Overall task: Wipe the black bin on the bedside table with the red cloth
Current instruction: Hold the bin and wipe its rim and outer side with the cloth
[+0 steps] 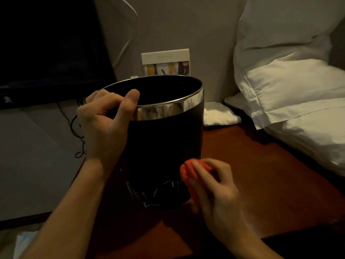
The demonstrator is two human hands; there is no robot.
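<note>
at centre frame we see the black bin [164,146] standing on the reddish tabletop [261,184]. the left hand [104,124] clamps its chrome rim [168,108], thumb hooked inside. the right hand [214,186], fingers curled, presses the bunched red cloth [186,170] against the bin's lower right wall. most of the cloth is hidden under the fingers; white pillows [291,86] fill the right.

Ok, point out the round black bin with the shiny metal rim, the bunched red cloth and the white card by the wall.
Black bin [164,146]: head view, front wall.
Red cloth [186,170]: head view, bunched top edge.
White card [165,57]: head view, upper margin.
</note>
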